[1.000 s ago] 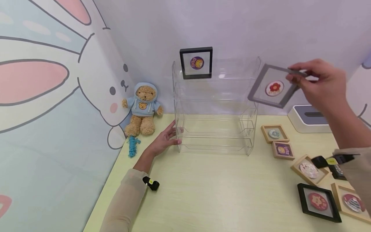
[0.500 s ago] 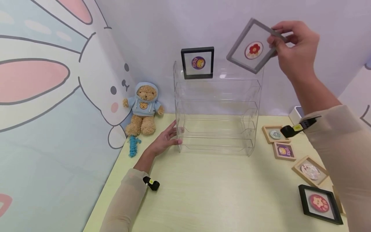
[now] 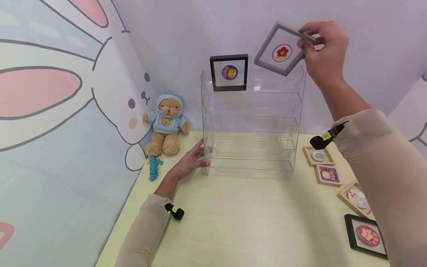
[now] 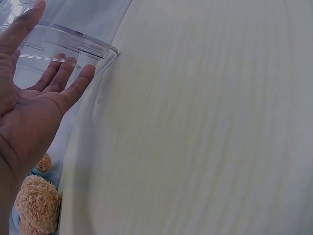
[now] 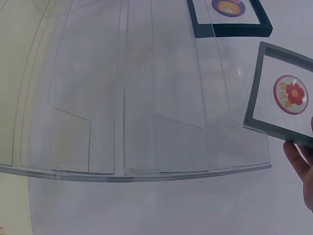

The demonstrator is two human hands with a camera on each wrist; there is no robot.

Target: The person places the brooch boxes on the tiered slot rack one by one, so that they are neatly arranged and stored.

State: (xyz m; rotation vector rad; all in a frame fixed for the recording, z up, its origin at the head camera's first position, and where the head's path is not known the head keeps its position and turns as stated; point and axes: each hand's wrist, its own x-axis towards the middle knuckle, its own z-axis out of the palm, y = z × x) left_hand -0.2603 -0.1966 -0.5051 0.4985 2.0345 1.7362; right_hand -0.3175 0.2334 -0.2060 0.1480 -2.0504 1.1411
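Observation:
My right hand (image 3: 325,52) pinches the corner of a grey square picture frame (image 3: 271,69). This frame has a clear panel and a round red-flower badge (image 3: 281,52); it is tilted above the upper right of a clear acrylic tiered rack (image 3: 250,163). On the rack's top tier, at the left, a black picture frame (image 3: 230,88) with a purple bear badge stands upright. My left hand (image 3: 188,163) rests against the rack's lower left side. In the left wrist view its fingers (image 4: 78,88) are spread and fairly straight beside the clear side panel.
Wooden frames with badges (image 3: 318,155) and a black frame (image 3: 367,237) lie on the table's right side, partly behind my right sleeve. A teddy bear (image 3: 166,126) sits left of the rack, near a blue yarn bundle (image 3: 153,168). A pale wall (image 3: 160,29) stands behind.
My right hand has carried the grey picture frame up and to the left, from beside the rack to above its upper right. My left hand has stayed at the rack's side.

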